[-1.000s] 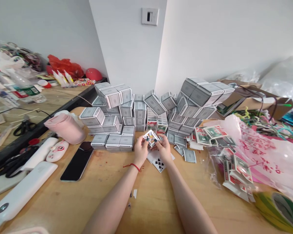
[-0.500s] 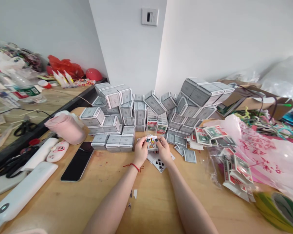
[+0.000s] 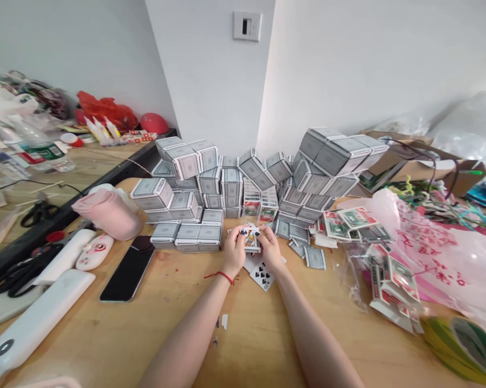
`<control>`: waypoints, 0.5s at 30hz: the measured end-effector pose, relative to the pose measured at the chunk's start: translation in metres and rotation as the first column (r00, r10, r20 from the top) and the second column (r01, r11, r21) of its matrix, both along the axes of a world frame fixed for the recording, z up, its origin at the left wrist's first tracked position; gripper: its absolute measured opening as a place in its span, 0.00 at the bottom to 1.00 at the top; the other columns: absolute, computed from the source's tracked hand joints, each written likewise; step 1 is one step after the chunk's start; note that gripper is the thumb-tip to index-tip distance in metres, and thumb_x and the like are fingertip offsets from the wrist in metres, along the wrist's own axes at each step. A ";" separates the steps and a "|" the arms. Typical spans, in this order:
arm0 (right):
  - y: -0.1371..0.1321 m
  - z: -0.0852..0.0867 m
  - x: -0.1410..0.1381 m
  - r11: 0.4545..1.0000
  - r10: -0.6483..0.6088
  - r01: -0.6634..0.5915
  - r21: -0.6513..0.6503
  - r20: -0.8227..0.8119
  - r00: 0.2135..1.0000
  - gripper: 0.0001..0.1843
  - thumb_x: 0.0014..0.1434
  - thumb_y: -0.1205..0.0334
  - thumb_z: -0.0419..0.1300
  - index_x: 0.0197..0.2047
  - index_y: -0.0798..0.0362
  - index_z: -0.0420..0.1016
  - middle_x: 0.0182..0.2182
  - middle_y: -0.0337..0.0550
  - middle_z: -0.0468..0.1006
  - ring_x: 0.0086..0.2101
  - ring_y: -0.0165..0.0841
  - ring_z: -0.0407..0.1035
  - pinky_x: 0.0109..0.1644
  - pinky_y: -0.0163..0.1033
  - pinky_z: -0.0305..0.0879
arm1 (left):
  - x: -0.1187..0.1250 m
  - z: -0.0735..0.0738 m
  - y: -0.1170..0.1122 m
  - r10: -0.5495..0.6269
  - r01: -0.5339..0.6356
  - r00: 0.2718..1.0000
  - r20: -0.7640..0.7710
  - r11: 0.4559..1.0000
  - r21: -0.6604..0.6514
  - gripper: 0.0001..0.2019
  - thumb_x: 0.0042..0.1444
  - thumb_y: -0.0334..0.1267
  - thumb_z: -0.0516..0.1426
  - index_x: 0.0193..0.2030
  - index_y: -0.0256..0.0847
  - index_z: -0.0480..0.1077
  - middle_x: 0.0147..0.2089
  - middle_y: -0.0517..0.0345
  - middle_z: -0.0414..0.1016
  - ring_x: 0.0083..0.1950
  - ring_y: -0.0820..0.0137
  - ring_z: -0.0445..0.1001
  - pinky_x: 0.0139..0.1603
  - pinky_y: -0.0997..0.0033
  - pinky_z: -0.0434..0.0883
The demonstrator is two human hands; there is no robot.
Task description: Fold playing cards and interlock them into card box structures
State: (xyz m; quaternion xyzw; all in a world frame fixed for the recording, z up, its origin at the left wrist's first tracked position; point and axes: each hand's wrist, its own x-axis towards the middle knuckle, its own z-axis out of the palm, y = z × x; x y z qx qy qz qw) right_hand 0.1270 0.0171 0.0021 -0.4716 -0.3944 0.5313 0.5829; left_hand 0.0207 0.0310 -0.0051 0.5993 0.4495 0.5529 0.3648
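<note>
Between both hands, above the table, is a small stack of playing cards (image 3: 251, 242) with a face card on top. My left hand (image 3: 234, 249) is closed round its left side, thumb on the top card. On the right side my right hand (image 3: 270, 249) grips the same cards, its thumb bent over the upper edge. Beneath the hands lie loose face-up cards, among them a ten of spades (image 3: 263, 276). Behind them, grey-backed card blocks (image 3: 198, 235) are piled up in walls left and right. Two boxed decks (image 3: 251, 200) stand in the gap between.
On the left lie a black phone (image 3: 127, 269), a pink roll (image 3: 108, 211) and a white handheld device (image 3: 41, 312). Loose face-down cards (image 3: 314, 258), torn card boxes (image 3: 394, 288), a pink-printed plastic bag (image 3: 432, 253) and a yellow-green tape roll (image 3: 463, 347) are on the right.
The right thumb has shifted on the cards, and more of the top face card shows. The ten of spades below has slid slightly toward me.
</note>
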 end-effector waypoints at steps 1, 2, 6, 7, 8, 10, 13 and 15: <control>0.000 0.000 0.000 1.000 0.003 -0.003 -0.006 -0.003 1.000 0.07 0.48 0.58 0.52 0.33 0.49 0.60 0.20 0.31 0.61 0.16 0.25 0.56 0.15 0.30 0.57 | 0.000 0.000 0.000 0.000 0.000 1.000 0.002 1.000 0.002 0.12 0.53 0.30 0.46 0.40 0.40 0.68 0.41 0.54 0.72 0.45 0.67 0.69 0.47 0.67 0.66; 0.000 -0.001 0.000 1.000 0.008 -0.008 -0.010 -0.009 1.000 0.08 0.48 0.58 0.52 0.33 0.49 0.60 0.20 0.30 0.61 0.16 0.25 0.56 0.15 0.30 0.56 | 0.000 0.000 -0.001 0.003 -0.003 1.000 0.006 1.000 0.003 0.12 0.53 0.30 0.46 0.40 0.40 0.68 0.41 0.54 0.72 0.44 0.67 0.69 0.46 0.67 0.66; 0.000 -0.001 0.000 0.999 0.047 -0.047 -0.017 -0.047 0.998 0.08 0.47 0.59 0.52 0.34 0.49 0.61 0.19 0.31 0.60 0.16 0.26 0.56 0.15 0.30 0.56 | -0.001 -0.001 -0.002 0.022 -0.022 1.000 0.016 1.000 0.007 0.12 0.52 0.30 0.46 0.39 0.40 0.68 0.40 0.55 0.72 0.42 0.68 0.69 0.44 0.69 0.66; 0.000 -0.002 0.000 0.998 0.054 -0.055 -0.013 -0.054 0.997 0.08 0.47 0.60 0.51 0.34 0.49 0.62 0.19 0.31 0.61 0.16 0.26 0.56 0.15 0.31 0.56 | -0.001 -0.001 -0.002 0.025 -0.026 1.000 0.014 1.000 0.008 0.11 0.52 0.30 0.46 0.38 0.40 0.68 0.39 0.55 0.72 0.42 0.68 0.69 0.43 0.69 0.66; 0.001 -0.002 0.000 0.999 0.053 -0.053 -0.004 -0.055 0.997 0.08 0.47 0.60 0.51 0.34 0.50 0.63 0.19 0.31 0.61 0.16 0.26 0.56 0.16 0.31 0.56 | -0.002 -0.001 -0.002 0.029 -0.029 1.000 0.009 1.000 0.010 0.11 0.52 0.30 0.46 0.37 0.40 0.68 0.39 0.55 0.72 0.41 0.69 0.69 0.43 0.70 0.66; 0.002 -0.003 0.001 0.999 0.036 -0.035 0.018 -0.035 0.999 0.08 0.47 0.61 0.51 0.33 0.50 0.64 0.20 0.32 0.62 0.17 0.26 0.57 0.18 0.31 0.57 | -0.002 0.000 -0.003 0.033 -0.033 0.999 -0.003 0.999 0.017 0.11 0.52 0.30 0.45 0.36 0.40 0.67 0.37 0.55 0.72 0.40 0.69 0.69 0.42 0.70 0.66; 0.003 -0.006 0.003 0.999 -0.004 0.003 0.044 0.021 1.000 0.06 0.47 0.62 0.52 0.31 0.52 0.66 0.20 0.33 0.63 0.19 0.27 0.57 0.20 0.31 0.57 | -0.002 0.002 -0.004 0.039 -0.039 0.999 -0.016 0.999 0.019 0.11 0.52 0.30 0.45 0.35 0.40 0.67 0.36 0.55 0.72 0.40 0.68 0.69 0.42 0.69 0.66; 0.003 -0.007 0.003 0.998 -0.021 0.018 0.056 0.049 0.999 0.05 0.47 0.61 0.52 0.29 0.52 0.66 0.19 0.34 0.63 0.19 0.27 0.57 0.20 0.31 0.57 | -0.002 0.003 -0.005 0.041 -0.041 0.999 -0.013 0.999 0.014 0.11 0.52 0.31 0.45 0.33 0.40 0.68 0.35 0.56 0.72 0.39 0.68 0.69 0.41 0.70 0.66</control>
